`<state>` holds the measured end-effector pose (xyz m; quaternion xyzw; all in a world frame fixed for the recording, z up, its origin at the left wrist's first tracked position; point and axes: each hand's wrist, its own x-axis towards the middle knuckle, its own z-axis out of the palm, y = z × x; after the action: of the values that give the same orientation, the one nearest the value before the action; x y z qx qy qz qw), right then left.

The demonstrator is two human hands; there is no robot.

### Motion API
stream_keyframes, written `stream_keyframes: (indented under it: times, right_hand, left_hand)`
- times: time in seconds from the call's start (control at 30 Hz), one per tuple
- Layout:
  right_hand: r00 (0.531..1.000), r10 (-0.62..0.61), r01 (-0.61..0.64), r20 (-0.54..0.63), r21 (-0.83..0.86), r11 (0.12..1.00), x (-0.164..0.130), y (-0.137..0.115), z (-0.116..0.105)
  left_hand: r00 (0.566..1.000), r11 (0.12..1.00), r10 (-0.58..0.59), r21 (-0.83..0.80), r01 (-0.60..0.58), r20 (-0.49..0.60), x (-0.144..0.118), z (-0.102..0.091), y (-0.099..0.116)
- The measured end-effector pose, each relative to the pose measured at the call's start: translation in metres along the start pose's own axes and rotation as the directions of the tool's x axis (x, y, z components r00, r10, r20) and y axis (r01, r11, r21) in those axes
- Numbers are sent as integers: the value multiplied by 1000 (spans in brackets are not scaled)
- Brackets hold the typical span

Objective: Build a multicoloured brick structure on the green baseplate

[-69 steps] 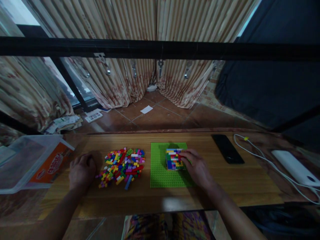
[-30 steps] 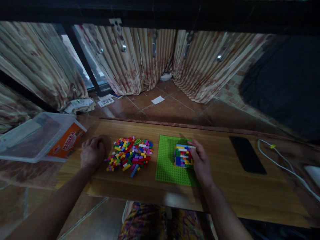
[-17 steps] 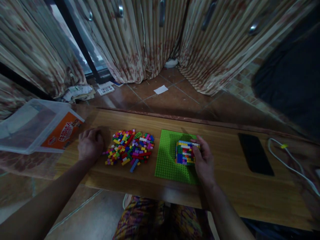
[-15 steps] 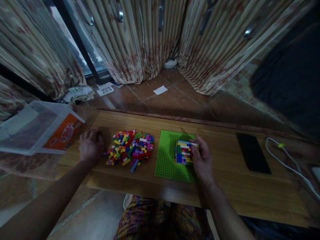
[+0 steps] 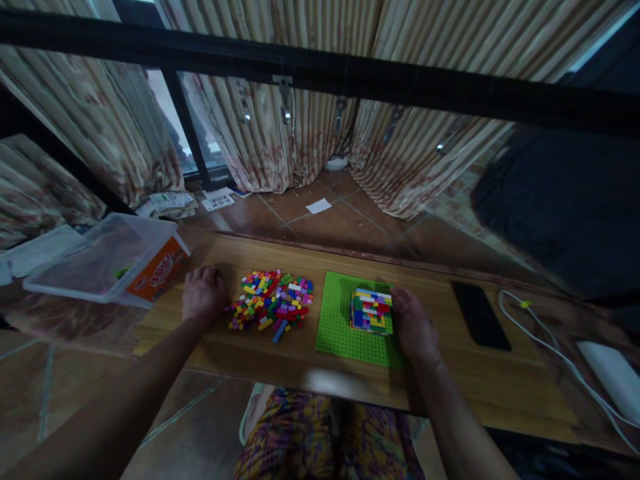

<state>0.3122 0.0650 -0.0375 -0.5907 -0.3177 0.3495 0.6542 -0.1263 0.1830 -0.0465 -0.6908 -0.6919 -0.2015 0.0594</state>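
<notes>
On the wooden bench, a green studded baseplate (image 5: 334, 337) carries a block built of multicoloured toy bricks (image 5: 371, 311), standing right of the plate's middle. My right hand (image 5: 414, 325) is at the right side of this block, its fingers loosely stretched forward and nothing seen in them. Whether the fingertips touch the block I cannot tell. My left hand (image 5: 204, 293) rests on the bench with curled fingers, at the left edge of a pile of loose bricks (image 5: 273, 303). Its palm is turned down, so anything inside is hidden.
A clear plastic box (image 5: 113, 267) with an orange label stands off the bench's left end. On the right lie a black phone (image 5: 481, 315), a white cable (image 5: 543, 333) and a white slab-shaped device (image 5: 610, 377). A dark rail (image 5: 320, 63) crosses before the curtains.
My right hand has drawn off the top of the brick block to its right side. My left hand stays by the pile. The view has tilted up and shifted.
</notes>
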Motion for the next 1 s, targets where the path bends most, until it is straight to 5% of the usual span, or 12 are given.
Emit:
stream_keyframes:
  times: [0.17,0.27,0.43,0.6,1.0]
  right_hand:
    - [961,-68,64,-267,-24,998,-20,-15,-10]
    - [943,-175,124,-285,-186,975,-51,-28,3]
    - [989,-131,150,75,-380,913,-109,-26,51]
    - [914,-50,238,402,-432,870,-139,1,91]
    - [868,-111,439,484,-645,625,-117,5,131]
  left_hand:
    - [1000,1000,-3,-14,3,-17,0,2,-1]
    - [1000,1000,-14,-25,14,-7,-2,0,1]
    - [999,998,-48,-48,49,12,-4,-3,6]
    - [999,999,-38,-35,38,16,-4,-1,4]
    - [999,998,-33,-57,33,1,-4,-1,4]
